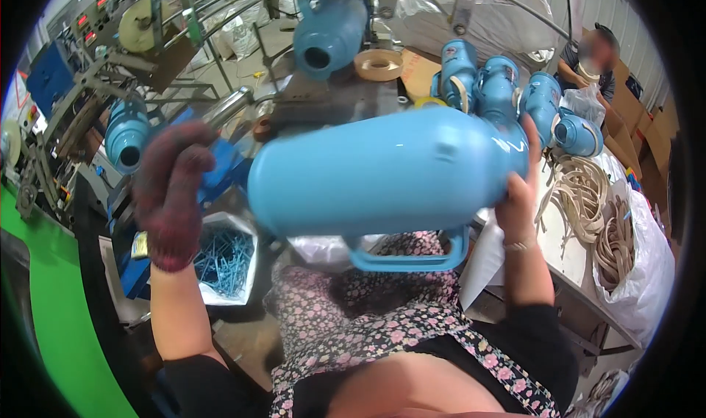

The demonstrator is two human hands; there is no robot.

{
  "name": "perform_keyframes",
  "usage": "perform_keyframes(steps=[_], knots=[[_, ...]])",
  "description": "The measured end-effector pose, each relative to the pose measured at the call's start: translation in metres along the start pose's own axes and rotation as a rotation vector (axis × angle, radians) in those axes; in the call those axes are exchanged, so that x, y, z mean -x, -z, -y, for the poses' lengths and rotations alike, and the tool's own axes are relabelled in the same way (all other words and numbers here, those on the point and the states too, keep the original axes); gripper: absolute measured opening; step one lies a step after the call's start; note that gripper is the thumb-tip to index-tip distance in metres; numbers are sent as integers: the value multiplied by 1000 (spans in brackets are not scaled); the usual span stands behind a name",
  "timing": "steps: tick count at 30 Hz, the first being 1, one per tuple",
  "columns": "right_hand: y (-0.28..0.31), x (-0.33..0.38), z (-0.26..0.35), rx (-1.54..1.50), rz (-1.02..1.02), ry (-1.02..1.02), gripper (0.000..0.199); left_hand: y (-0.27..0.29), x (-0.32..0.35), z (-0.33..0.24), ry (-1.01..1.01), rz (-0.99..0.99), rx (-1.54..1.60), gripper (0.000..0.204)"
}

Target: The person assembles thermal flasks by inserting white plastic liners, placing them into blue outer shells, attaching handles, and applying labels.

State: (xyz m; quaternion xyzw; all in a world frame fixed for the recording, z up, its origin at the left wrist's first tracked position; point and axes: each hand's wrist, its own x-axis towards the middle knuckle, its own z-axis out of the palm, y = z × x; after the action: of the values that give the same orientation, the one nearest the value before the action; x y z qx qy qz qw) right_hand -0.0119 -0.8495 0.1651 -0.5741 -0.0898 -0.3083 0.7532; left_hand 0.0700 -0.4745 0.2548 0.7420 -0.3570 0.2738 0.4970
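A large light-blue plastic thermos jug (368, 175) lies sideways in the air in front of me, slightly blurred, its handle (408, 260) facing my body. My right hand (521, 201) is bare and grips its narrow neck end, one finger stretched up along it. My left hand (176, 190), in a dark red knitted glove, is raised beyond the jug's wide base. A gap separates glove and jug. Its fingers are apart and loosely bent, with nothing seen in them.
Several blue jugs (500, 87) stand on the table at right, beside coiled beige straps (581, 197). Another jug (331, 32) sits in the machine ahead. A white-lined bin (246, 271) holds thin blue plastic pieces. A person (592, 58) sits at far right.
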Motion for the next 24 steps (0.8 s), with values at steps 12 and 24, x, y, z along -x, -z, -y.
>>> perform_keyframes(steps=[12,24], knots=[[140,112,-7,-278,-235,-578,77,-151,-129,143,384,131,-614,58],[-18,-2,-119,-532,-8,-779,50,109,123,-123,996,-163,-300,32]])
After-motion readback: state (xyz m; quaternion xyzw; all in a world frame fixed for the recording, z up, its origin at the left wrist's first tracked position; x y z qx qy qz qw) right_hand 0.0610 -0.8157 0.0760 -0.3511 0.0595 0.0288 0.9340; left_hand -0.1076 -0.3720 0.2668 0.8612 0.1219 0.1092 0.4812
